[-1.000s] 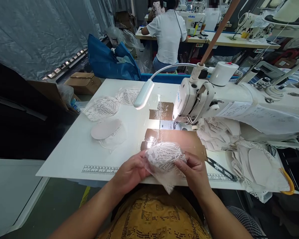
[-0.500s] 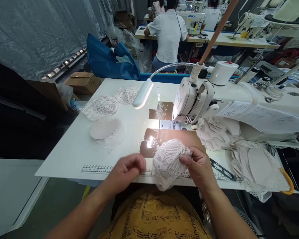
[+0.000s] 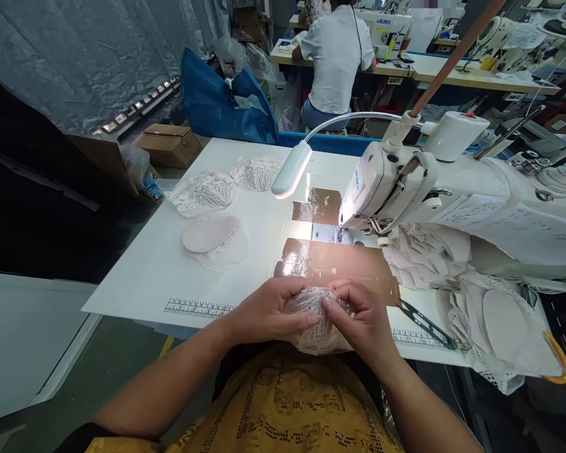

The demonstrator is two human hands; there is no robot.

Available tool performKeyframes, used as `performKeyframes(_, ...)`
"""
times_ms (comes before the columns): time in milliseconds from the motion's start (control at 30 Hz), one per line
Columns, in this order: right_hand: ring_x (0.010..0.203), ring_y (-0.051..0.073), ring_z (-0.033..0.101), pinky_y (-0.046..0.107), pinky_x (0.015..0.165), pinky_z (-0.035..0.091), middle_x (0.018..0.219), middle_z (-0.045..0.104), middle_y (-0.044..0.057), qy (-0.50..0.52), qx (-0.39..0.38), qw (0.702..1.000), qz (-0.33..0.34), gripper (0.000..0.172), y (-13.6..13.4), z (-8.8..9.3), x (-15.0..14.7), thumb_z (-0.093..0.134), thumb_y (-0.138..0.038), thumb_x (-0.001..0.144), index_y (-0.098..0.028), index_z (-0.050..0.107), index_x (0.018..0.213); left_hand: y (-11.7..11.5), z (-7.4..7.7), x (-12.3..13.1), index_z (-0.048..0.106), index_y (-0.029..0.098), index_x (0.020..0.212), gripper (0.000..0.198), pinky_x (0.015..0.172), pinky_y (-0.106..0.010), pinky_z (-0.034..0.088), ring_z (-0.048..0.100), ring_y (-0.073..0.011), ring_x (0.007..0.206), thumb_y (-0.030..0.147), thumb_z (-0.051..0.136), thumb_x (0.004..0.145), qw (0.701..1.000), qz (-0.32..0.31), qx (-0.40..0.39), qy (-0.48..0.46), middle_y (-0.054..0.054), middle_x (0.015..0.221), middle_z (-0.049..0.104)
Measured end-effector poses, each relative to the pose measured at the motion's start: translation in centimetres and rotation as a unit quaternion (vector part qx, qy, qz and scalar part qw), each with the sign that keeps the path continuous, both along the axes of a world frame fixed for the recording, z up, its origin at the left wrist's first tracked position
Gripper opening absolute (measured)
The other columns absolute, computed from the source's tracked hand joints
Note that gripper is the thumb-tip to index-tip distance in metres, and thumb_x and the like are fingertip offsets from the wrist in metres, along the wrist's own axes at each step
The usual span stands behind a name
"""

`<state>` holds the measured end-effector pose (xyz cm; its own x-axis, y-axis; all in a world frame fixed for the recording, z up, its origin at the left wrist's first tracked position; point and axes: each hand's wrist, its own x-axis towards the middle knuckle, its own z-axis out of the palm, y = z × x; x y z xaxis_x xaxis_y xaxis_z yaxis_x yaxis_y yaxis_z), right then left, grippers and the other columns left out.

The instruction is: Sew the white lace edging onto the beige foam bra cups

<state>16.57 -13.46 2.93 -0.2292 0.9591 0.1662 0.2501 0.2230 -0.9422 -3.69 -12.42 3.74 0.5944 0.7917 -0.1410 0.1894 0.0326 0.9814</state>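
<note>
Between my two hands is a white lace bra cup (image 3: 317, 336), held over the front edge of the sewing table (image 3: 136, 277). My left hand (image 3: 278, 311) grips its left side, thumb on the near face. With thumb and fingers pinched, my right hand (image 3: 361, 314) holds the upper right part. The hands hide some of the cup's rim. Two more lace cups (image 3: 207, 194) lie at the back left of the table. In front of them is a smooth pale oval pad (image 3: 211, 234) on a piece of lace.
The sewing machine (image 3: 377, 182) stands behind my right hand, with a lamp (image 3: 292, 170) at its left. Right of my hands lie a dark thread snipper (image 3: 427, 324), stacked pale pads (image 3: 504, 321) and orange-handled scissors (image 3: 557, 358). A co-worker (image 3: 334, 60) sits beyond.
My left hand has moved right and taken hold of the lace cup, which only my right hand held before. The view has shifted slightly.
</note>
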Motion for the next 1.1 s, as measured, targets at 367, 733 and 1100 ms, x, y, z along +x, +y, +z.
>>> performKeyframes(367, 0.062, 0.015, 0.059, 0.026, 0.058, 0.045, 0.071, 0.067, 0.002, 0.006, -0.021, 1.000, -0.010, 0.016, 0.7, 0.2, 0.1, 0.063, -0.023, 0.079, -0.021, 0.058, 0.064, 1.7, 0.3, 0.9, 0.065, 0.012, 0.083, 0.028, 0.055, -0.020, 0.037, 0.045, -0.0098, 0.062, 0.039, 0.060, 0.087, 0.998, 0.003, -0.051, -0.031, 0.001, 0.068, 0.052)
performKeyframes(733, 0.055, 0.010, 0.048, 0.022, 0.052, 0.039, 0.062, 0.057, -0.003, 0.191, -0.268, 0.944, 0.005, 0.027, 2.2, -1.8, 1.2, 0.075, -0.039, 0.070, -0.019, 0.058, 0.071, 2.1, -1.4, 2.5, 0.058, 0.012, 0.071, 0.032, 0.052, -0.021, 0.040, 0.049, -0.0094, 0.055, 0.040, 0.072, 0.076, 0.963, 0.095, -0.199, -0.156, 0.001, 0.062, 0.055)
performKeyframes(1100, 0.069, 0.013, 0.057, 0.027, 0.067, 0.047, 0.074, 0.060, -0.001, 0.047, -0.176, 0.982, -0.056, 0.021, 4.2, 0.1, 6.0, 0.065, -0.040, 0.080, -0.020, 0.063, 0.085, 8.4, 1.5, -1.0, 0.055, 0.016, 0.065, 0.027, 0.053, -0.024, 0.036, 0.045, -0.0119, 0.056, 0.030, 0.053, 0.088, 0.852, 0.317, 0.348, 0.229, 0.002, 0.058, 0.049)
